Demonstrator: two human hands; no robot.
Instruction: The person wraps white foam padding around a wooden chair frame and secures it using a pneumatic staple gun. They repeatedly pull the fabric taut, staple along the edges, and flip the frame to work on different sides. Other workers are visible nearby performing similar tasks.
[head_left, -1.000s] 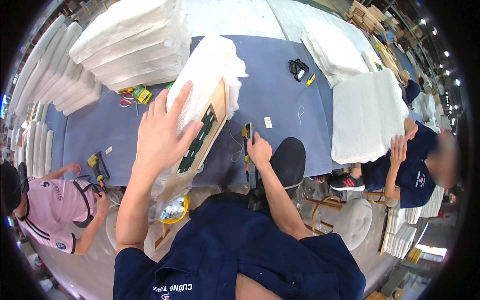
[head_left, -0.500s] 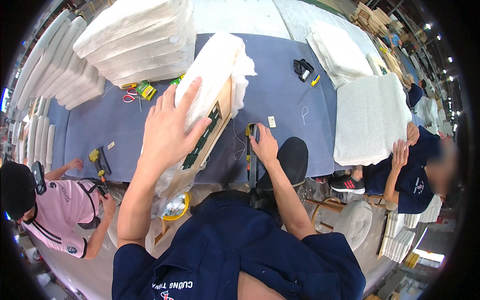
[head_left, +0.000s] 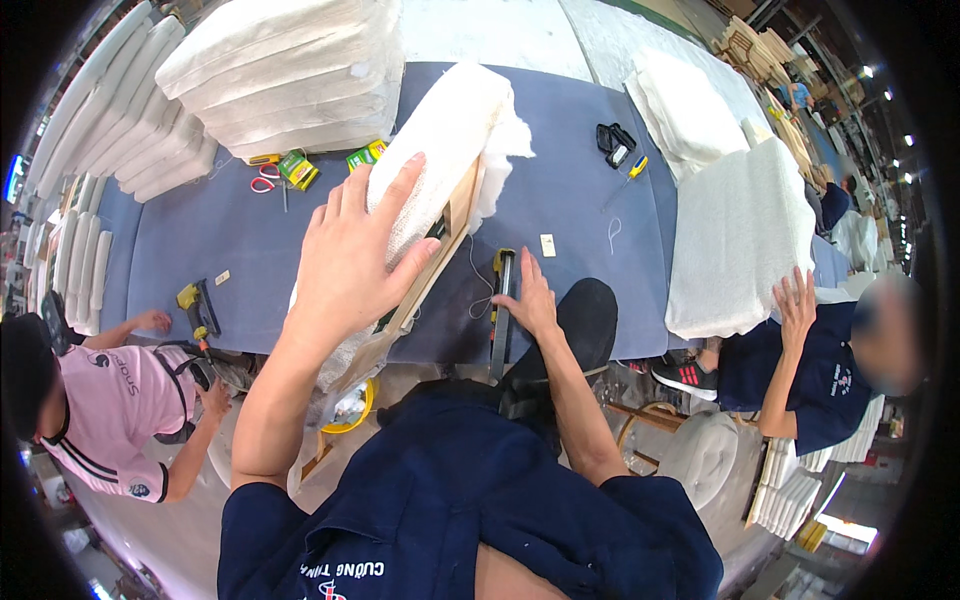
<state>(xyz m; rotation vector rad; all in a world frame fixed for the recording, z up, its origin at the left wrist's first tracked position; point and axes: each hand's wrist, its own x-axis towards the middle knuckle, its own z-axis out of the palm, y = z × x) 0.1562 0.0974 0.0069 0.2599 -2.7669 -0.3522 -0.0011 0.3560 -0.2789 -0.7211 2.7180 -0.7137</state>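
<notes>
As left fingers (head_left: 402, 187) touch cushion (head_left: 455, 115), yellow bucket (head_left: 369, 402), pale contents (head_left: 347, 408)

Cushion (head_left: 450, 120) — rough, matt white cloth; frame (head_left: 466, 195) — smooth wood.

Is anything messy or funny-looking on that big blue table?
Yes: ragged white wadding sticks out along the right side of the padded wooden frame under the left hand. It looks odd because the frame's top cover seems much neater.
</notes>
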